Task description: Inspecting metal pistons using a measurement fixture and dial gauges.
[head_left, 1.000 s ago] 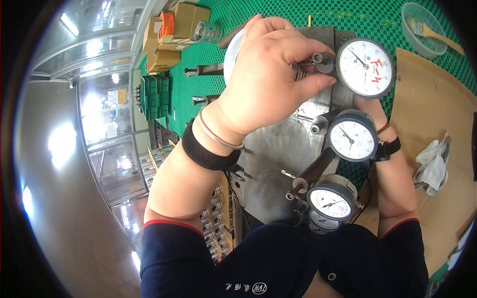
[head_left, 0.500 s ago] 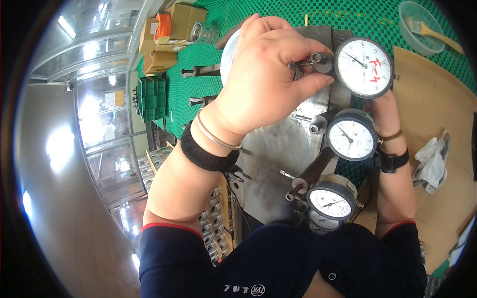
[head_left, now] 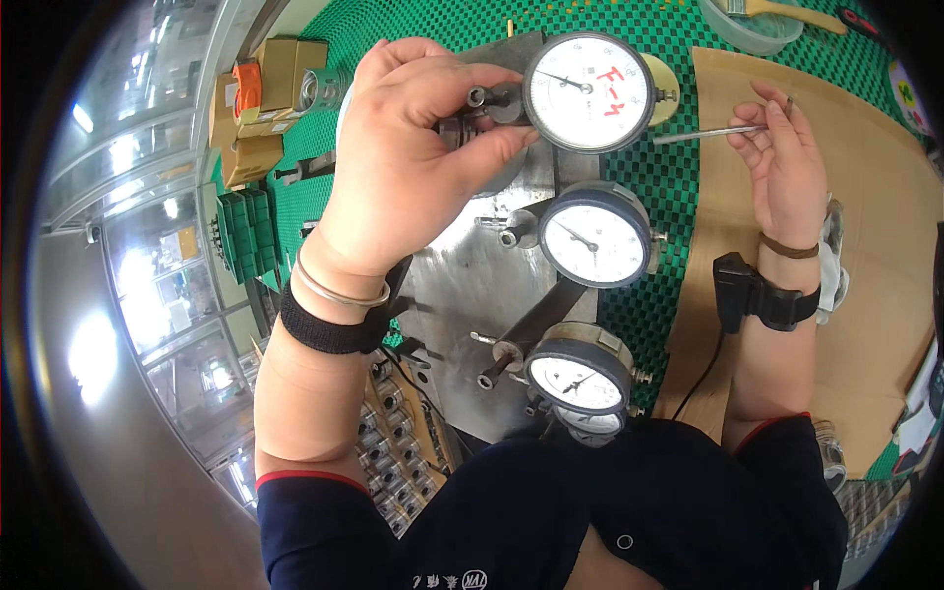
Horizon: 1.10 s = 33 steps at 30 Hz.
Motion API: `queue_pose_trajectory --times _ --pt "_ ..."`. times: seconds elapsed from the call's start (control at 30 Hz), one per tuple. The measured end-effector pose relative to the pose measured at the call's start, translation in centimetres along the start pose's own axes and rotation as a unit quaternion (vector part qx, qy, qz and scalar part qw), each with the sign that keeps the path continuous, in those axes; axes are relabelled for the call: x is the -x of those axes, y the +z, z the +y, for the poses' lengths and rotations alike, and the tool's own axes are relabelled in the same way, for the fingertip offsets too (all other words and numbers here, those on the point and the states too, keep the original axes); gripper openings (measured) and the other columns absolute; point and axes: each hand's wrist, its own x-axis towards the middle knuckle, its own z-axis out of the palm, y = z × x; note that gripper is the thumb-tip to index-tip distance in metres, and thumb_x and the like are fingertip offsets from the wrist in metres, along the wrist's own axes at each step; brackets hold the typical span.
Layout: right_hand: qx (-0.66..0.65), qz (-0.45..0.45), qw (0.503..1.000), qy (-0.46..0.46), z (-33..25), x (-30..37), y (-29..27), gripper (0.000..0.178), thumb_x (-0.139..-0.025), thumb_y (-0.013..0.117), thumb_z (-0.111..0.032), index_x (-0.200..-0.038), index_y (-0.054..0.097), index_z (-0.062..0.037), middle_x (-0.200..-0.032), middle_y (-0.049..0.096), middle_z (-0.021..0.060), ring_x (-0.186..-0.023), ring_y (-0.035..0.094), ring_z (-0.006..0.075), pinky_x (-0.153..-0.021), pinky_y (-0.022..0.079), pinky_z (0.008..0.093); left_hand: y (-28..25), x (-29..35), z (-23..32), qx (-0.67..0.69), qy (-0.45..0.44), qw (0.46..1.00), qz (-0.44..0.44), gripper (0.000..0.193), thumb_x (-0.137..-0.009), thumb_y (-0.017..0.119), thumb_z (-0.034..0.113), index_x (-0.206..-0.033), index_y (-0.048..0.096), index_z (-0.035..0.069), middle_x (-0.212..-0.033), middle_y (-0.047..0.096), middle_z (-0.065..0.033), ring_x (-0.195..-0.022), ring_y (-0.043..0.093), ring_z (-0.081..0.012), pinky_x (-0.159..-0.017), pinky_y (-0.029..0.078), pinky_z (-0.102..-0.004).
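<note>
My left hand (head_left: 418,162) is closed around the metal clamp (head_left: 503,101) at the side of the upper dial gauge (head_left: 590,93), which has red marks on its white face. Part of a ringed metal piece shows under the fingers; the rest is hidden. To the right, my right hand (head_left: 784,172) holds a hex key (head_left: 706,134) between thumb and fingers, its long end pointing left toward the upper gauge. Below stand a middle dial gauge (head_left: 594,236) and a lower dial gauge (head_left: 578,379) on their clamps, beside a grey metal plate (head_left: 482,295).
A brown cardboard sheet (head_left: 728,79) lies at the right, with a white cloth (head_left: 832,261) partly behind my right wrist. Far right is a clear bowl (head_left: 762,34) with a brush (head_left: 796,15). Cardboard boxes (head_left: 251,157) and green bins (head_left: 246,236) stand left; metal parts (head_left: 393,442) fill a tray.
My right hand has come out from behind the upper gauge to the right, and the hex key now shows in it. My left hand keeps its hold. The whole view has shifted.
</note>
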Motion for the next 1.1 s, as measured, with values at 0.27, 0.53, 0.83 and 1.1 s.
queue_pose_trajectory --times 0.27,0.53,0.83,1.1 --pt "0.023 0.033 0.999 -0.027 0.7 0.2 2.5 0.030 -0.100 0.042 -0.016 -0.123 0.050 0.0005 -0.100 0.063 0.0127 -0.087 0.063 0.0171 -0.076 0.054 0.0286 0.5 -0.2 -0.3 0.018 0.040 0.998 0.054 0.034 -0.062 0.080 0.014 -0.094 0.071 0.008 -0.075 0.064 -0.0010 -0.093 0.052 -0.0249 -0.085 0.043 -0.0357" --pt "0.014 0.049 0.998 -0.033 1.7 0.0 3.0 0.030 -0.101 0.040 -0.016 -0.124 0.050 -0.0007 -0.104 0.062 0.0134 -0.088 0.062 0.0162 -0.077 0.054 0.0280 0.2 -0.1 -0.2 0.009 0.028 0.999 0.030 0.037 -0.063 0.079 0.008 -0.099 0.069 0.006 -0.087 0.063 -0.0031 -0.100 0.052 -0.0238 -0.088 0.043 -0.0344" --pt "0.127 0.007 0.976 -0.176 1.1 1.4 3.8 0.028 -0.101 0.040 -0.019 -0.118 0.049 0.0014 -0.101 0.062 0.0158 -0.087 0.064 0.0193 -0.075 0.054 0.0287 0.4 -0.3 -0.3 0.023 0.040 0.997 0.056 0.034 -0.062 0.080 0.012 -0.094 0.070 0.008 -0.074 0.063 -0.0011 -0.092 0.052 -0.0246 -0.084 0.043 -0.0355" --pt "0.024 0.041 0.998 0.040 0.4 1.1 1.8 0.037 -0.098 0.042 -0.034 -0.108 0.053 0.0002 -0.062 0.044 0.0009 -0.052 0.038 0.0098 -0.049 0.035 0.0258 0.5 -0.2 -0.1 0.030 0.028 0.998 0.049 0.034 -0.061 0.080 0.011 -0.094 0.070 0.007 -0.077 0.063 -0.0026 -0.093 0.053 -0.0252 -0.084 0.044 -0.0355"
